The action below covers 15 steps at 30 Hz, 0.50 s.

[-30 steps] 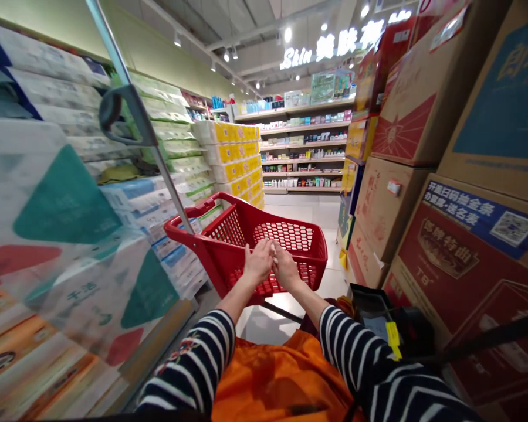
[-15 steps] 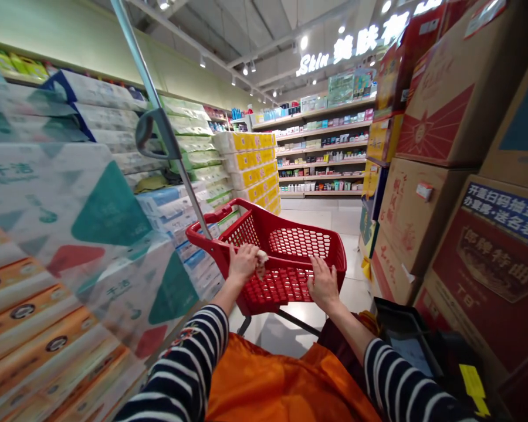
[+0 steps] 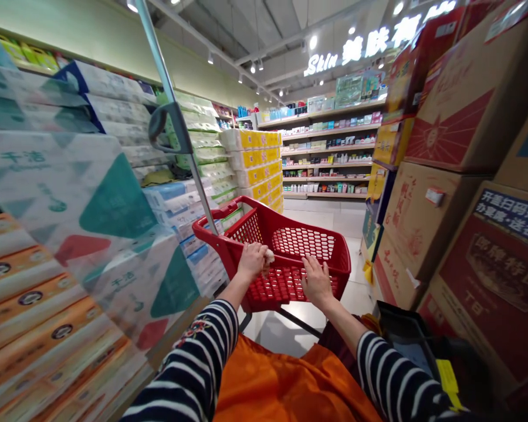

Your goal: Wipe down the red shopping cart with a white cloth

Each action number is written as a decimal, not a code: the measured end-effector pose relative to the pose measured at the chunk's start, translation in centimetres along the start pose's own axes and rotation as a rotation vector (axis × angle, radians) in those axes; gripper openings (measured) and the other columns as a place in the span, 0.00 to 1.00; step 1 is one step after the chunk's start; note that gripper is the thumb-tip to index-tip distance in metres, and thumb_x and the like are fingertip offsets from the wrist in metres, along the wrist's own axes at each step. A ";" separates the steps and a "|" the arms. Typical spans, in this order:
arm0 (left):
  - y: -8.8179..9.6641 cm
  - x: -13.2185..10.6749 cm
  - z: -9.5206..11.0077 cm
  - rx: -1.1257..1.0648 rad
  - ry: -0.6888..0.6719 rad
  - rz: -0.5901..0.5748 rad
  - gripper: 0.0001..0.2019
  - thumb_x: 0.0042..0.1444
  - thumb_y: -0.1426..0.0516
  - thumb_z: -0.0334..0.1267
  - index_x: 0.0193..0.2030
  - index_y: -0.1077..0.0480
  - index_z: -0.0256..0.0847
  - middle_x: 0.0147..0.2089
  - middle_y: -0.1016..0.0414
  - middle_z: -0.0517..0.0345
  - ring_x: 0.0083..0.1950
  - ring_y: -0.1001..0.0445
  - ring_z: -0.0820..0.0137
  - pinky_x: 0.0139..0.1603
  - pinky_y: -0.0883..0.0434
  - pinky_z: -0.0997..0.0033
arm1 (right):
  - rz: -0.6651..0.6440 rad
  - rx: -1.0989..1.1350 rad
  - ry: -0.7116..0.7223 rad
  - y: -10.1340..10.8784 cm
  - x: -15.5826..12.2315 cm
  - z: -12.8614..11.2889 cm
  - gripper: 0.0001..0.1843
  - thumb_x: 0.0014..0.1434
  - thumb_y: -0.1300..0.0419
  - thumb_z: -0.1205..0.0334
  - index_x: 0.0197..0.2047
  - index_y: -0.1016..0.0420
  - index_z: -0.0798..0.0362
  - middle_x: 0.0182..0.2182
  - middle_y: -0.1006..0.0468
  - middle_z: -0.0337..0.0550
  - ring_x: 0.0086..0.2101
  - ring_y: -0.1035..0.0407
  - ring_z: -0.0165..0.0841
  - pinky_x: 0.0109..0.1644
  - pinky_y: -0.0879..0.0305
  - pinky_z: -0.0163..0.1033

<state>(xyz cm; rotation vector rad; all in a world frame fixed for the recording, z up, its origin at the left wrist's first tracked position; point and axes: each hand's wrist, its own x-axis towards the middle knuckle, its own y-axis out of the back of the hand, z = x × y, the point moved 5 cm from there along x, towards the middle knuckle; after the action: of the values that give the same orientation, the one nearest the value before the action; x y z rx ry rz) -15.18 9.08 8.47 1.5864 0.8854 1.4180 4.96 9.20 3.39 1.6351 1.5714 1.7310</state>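
Note:
A red plastic shopping cart (image 3: 299, 225) with a perforated basket stands in front of me. My left hand (image 3: 253, 261) is closed on a crumpled pale cloth or tissue (image 3: 270, 257) at the cart's near rim; I cannot tell which material it is. Farther right, my right hand (image 3: 317, 280) rests against the same rim with its fingers stretched out. At the cart's left corner rises a slanted metal pole (image 3: 200, 187) with a grey loop handle (image 3: 171, 130).
Stacked tissue packs (image 3: 127, 264) rise close on the left, with yellow-and-white packs (image 3: 257, 158) beyond. Cardboard cartons (image 3: 422, 214) line the right, above a black bin-like object (image 3: 407, 328). Stocked shelves (image 3: 330, 153) cross the back, past a strip of pale floor (image 3: 319, 214).
The view has turned slightly left, so the cart and shelves sit farther right. My right hand has shifted a little left along the rim, closer to my left hand.

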 end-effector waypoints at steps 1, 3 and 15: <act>0.4 0.0 -0.7 -0.020 -0.010 0.004 0.16 0.55 0.51 0.32 0.50 0.34 0.43 0.54 0.32 0.51 0.58 0.38 0.63 0.63 0.49 0.52 | -0.012 -0.003 -0.001 -0.1 0.0 0.2 0.28 0.53 0.52 0.70 0.58 0.39 0.61 0.59 0.40 0.52 0.59 0.48 0.42 0.62 0.60 0.55; 1.8 -0.3 -3.5 -0.074 0.016 0.065 0.16 0.54 0.50 0.31 0.49 0.33 0.43 0.54 0.32 0.52 0.58 0.38 0.63 0.62 0.47 0.54 | -0.023 -0.001 0.011 -0.2 -0.2 0.6 0.28 0.52 0.52 0.71 0.58 0.39 0.61 0.59 0.40 0.52 0.59 0.49 0.42 0.62 0.60 0.55; 5.1 -2.8 -3.8 -0.906 0.400 0.410 0.20 0.47 0.52 0.26 0.46 0.32 0.41 0.46 0.26 0.58 0.46 0.28 0.71 0.52 0.32 0.68 | 0.042 0.963 -0.039 0.0 5.5 -10.6 0.24 0.59 0.54 0.57 0.58 0.40 0.53 0.49 0.29 0.49 0.51 0.35 0.38 0.54 0.38 0.48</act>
<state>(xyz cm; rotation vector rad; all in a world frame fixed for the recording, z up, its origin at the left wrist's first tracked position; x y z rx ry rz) -19.34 4.85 12.07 0.8099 0.0344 2.0675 -5.68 8.34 8.75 2.0398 2.5756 0.9384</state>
